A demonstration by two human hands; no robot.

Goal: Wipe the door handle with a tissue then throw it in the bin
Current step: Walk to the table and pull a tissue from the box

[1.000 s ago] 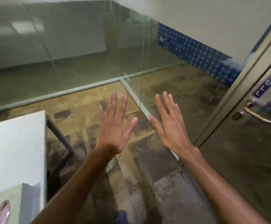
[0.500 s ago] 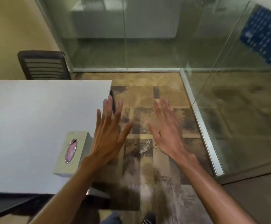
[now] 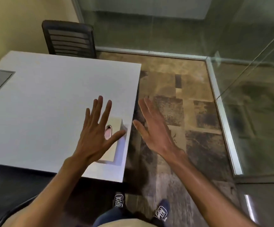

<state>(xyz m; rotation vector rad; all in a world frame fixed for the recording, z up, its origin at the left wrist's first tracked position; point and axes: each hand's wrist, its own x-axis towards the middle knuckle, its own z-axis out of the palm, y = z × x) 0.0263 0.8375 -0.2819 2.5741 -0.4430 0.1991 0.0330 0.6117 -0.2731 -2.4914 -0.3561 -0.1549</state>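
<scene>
Both hands are empty, fingers spread flat with palms down. The left hand (image 3: 95, 136) hangs over the tissue box (image 3: 115, 141), which sits at the near right corner of the white table (image 3: 43, 104), at about five o'clock on the tabletop and close to its edge. The right hand (image 3: 155, 131) floats out past the table edge, over the patterned carpet (image 3: 190, 112).

The box's oval slot (image 3: 108, 132) peeks out between the left thumb and index finger; it looks pinkish, though blur makes it hard to tell whether a tissue tip stands proud of it. Neither the door handle nor the bin is in view here.

The step in hand appears to be fetching a tissue. To do it well, the left hand should drop its fingertips to the slot and pinch only the top sheet, then draw it straight up. The box is light and near the edge, so the right hand, at three o'clock from it, would do well to steady its side and stop it lifting or sliding off.

A black chair (image 3: 69, 40) stands at twelve o'clock beyond the table.
</scene>
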